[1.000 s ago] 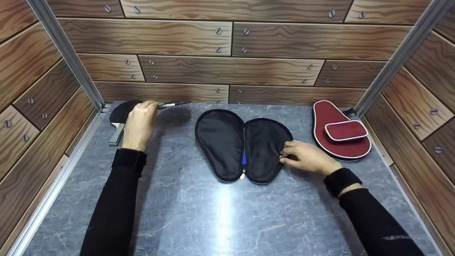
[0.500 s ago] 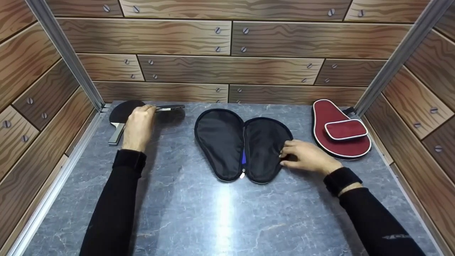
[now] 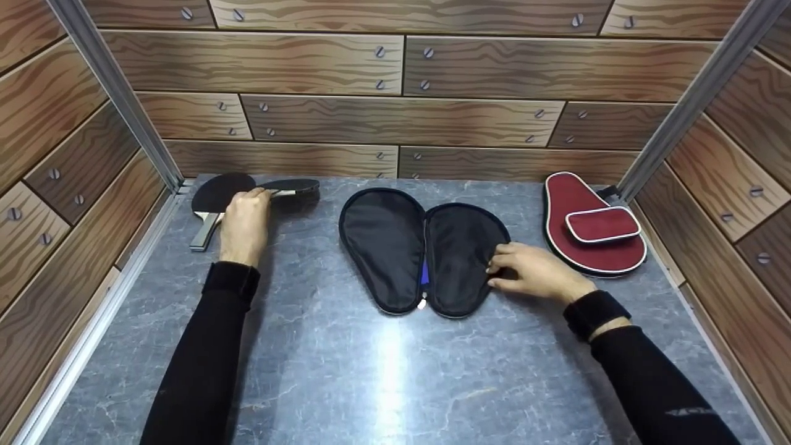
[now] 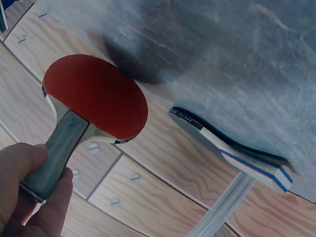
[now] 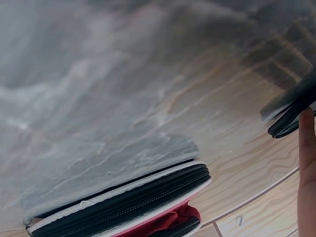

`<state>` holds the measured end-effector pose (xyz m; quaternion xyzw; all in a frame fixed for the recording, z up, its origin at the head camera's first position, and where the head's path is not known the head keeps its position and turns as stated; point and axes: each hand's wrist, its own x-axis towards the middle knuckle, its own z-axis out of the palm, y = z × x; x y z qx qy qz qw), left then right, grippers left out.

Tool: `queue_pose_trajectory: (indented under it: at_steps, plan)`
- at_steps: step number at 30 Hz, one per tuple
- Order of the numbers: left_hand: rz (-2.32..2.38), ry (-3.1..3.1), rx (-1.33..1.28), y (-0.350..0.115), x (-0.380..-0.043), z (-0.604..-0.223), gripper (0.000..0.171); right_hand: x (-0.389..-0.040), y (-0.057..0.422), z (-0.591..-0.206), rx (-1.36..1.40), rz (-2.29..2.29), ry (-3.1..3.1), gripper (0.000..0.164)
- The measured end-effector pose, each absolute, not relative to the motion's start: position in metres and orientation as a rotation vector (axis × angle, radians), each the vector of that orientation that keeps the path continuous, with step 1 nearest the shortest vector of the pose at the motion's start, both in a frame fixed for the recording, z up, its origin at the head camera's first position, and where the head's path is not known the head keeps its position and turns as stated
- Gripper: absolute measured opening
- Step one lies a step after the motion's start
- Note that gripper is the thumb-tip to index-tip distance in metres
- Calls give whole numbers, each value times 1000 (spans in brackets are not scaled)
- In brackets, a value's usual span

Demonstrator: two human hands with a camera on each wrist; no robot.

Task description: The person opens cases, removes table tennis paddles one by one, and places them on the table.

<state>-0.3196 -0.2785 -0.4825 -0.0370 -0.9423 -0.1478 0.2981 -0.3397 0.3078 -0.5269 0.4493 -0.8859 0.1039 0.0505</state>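
My left hand [image 3: 245, 225] holds a table tennis paddle [image 3: 296, 185] by its handle, raised off the table and tilted. The red side of this held paddle [image 4: 98, 96] shows in the left wrist view, its black side in the head view. Close by on the left, a second paddle [image 3: 224, 193] lies with its black side up. An unzipped black paddle case [image 3: 383, 247] is spread in two halves at the middle, a bit of blue showing in its fold. My right hand [image 3: 534, 272] pinches the right edge of that case with curled fingers; the fingertips are partly hidden.
A red paddle case [image 3: 568, 241] with white piping and a small pocket lies at the back right. Wood-patterned walls [image 3: 395, 117] enclose the grey marbled table [image 3: 383, 383] at the back and both sides.
The held paddle has tilted, so more of its black side faces the head camera, and its blade has drawn slightly left. My right hand and the black case stay put.
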Motion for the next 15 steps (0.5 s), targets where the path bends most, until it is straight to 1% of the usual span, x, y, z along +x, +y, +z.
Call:
queue_pose_trajectory:
  at_steps: [3,9,15]
  plan:
    - [-396,-2506,-53,-277,-320,-485,27,-340,308,-527,1369,316,-2697,18]
    - [-355,-2554,40,-271,-321,-488,20,-340,309,-528,1356,310,-2711,17]
    - [-337,-2616,53,-270,-321,-491,13,-341,309,-528,1358,310,-2711,18]
